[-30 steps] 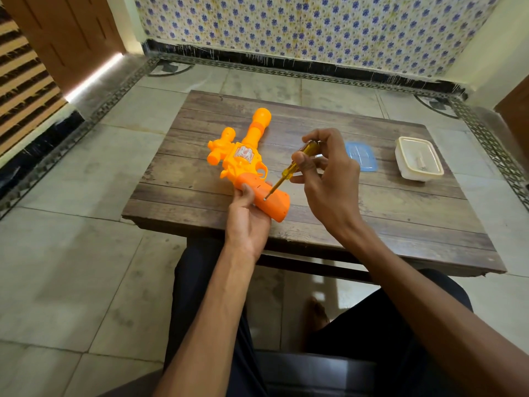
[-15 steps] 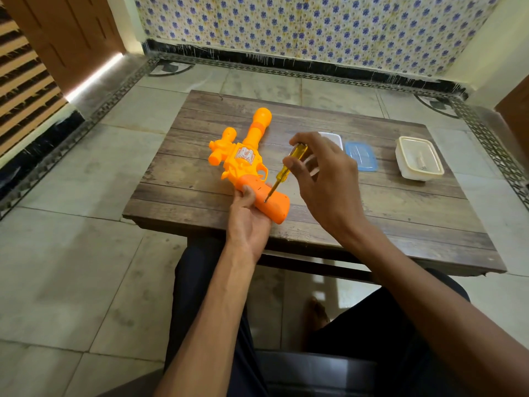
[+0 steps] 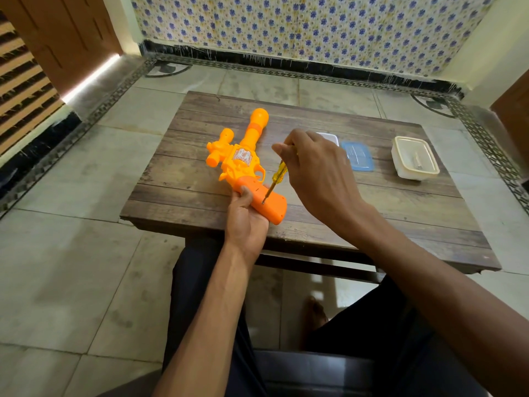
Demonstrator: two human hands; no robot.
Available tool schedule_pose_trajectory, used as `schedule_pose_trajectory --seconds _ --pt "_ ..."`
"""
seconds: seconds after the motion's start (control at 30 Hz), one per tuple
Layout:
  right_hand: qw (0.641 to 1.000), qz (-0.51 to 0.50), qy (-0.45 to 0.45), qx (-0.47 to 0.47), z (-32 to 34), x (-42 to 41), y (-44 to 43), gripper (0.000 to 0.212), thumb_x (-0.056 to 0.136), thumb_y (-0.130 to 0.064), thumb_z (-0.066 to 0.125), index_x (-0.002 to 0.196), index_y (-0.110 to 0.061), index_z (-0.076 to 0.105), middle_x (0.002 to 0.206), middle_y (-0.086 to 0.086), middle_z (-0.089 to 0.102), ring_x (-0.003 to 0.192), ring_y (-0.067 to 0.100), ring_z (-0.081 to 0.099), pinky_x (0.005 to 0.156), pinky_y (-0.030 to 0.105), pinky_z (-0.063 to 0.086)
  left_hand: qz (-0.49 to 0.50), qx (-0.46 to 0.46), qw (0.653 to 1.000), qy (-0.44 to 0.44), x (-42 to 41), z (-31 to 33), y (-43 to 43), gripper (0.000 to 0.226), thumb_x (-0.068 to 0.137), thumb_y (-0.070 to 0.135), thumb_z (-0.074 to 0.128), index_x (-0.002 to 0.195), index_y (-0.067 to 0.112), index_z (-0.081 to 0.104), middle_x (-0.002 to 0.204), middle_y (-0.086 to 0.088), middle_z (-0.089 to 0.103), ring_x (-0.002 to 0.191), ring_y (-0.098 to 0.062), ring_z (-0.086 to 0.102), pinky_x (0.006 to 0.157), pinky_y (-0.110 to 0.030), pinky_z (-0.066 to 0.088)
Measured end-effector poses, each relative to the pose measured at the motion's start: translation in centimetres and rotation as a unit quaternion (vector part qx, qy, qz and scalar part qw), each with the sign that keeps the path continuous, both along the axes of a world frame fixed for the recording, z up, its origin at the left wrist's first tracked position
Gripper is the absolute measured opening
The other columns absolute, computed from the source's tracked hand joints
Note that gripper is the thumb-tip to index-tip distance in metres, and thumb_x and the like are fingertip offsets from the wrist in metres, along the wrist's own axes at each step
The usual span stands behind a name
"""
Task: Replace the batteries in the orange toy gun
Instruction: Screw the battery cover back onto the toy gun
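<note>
While left hand (image 3: 246, 222) grips toy gun (image 3: 243, 164) | right hand (image 3: 317, 173) holds screwdriver (image 3: 276, 176)

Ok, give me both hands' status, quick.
Left hand: closed around the grip of the orange toy gun, steadying it on the table.
Right hand: closed on the yellow screwdriver, tip at the grip.

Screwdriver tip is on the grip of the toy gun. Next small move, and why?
Probably keep turning the yellow-handled screwdriver with the right hand: its tip sits on the grip of the orange plastic toy gun, which the left hand steadies on the wooden table, and the grip looks closed.
</note>
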State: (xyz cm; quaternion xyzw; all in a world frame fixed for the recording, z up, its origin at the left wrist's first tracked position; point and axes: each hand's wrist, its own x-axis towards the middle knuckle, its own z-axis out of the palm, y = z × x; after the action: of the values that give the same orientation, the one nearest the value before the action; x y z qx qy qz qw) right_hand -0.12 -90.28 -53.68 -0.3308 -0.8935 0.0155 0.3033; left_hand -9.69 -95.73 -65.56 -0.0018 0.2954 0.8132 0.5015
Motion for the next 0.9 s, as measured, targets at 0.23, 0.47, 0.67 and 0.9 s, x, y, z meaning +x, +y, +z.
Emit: schedule_pose_trajectory --seconds 0.23,0.47,0.67,0.9 --pt "0.993 0.039 -0.094 -0.062 1.2 0.3 0.5 0.02 0.098 -0.012 0.045 0.098 -0.007 0.065 0.096 0.01 0.062 0.08 0.029 0.058 0.072 0.045 0.049 0.007 -0.016 1.0 -0.011 -0.2 -0.3 0.0 0.045 0.106 0.021 0.038 0.151 0.018 0.037 0.15 -0.014 0.047 0.135 -0.03 0.047 0.113 -0.053 0.034" --pt "0.975 0.028 -0.214 -0.055 2.1 -0.2 0.9 0.036 0.101 -0.036 0.047 0.093 -0.006 0.065 0.091 0.014 0.063 0.083 0.032 0.06 0.078 0.043 0.049 0.002 -0.019 1.0 0.009 -0.3 -0.8 0.3 0.047 0.105 0.024 0.039 0.151 0.021 0.035 0.15 -0.013 0.046 0.138 -0.028 0.045 0.109 -0.052 0.038" --pt "0.946 0.058 -0.31 -0.075 3.8 -1.2 1.3 0.035 0.098 -0.033 0.052 0.088 -0.006 0.072 0.084 0.014 0.069 0.079 0.027 0.061 0.056 0.033 0.041 0.02 -0.024 0.999 0.008 -0.1 -0.5 0.6 0.046 0.106 0.021 0.037 0.152 0.018 0.034 0.15 -0.015 0.046 0.136 -0.031 0.047 0.099 -0.047 0.044" --pt "0.921 0.123 -0.353 -0.111 4.6 -1.3 1.4 0.024 0.091 -0.021 0.06 0.114 -0.024 0.067 0.096 -0.005 0.06 0.096 0.015 0.056 0.055 0.019 0.03 0.018 -0.027 0.999 0.012 0.1 -0.5 0.3 0.047 0.106 0.022 0.038 0.152 0.018 0.033 0.149 -0.014 0.047 0.134 -0.033 0.048 0.099 -0.05 0.044"
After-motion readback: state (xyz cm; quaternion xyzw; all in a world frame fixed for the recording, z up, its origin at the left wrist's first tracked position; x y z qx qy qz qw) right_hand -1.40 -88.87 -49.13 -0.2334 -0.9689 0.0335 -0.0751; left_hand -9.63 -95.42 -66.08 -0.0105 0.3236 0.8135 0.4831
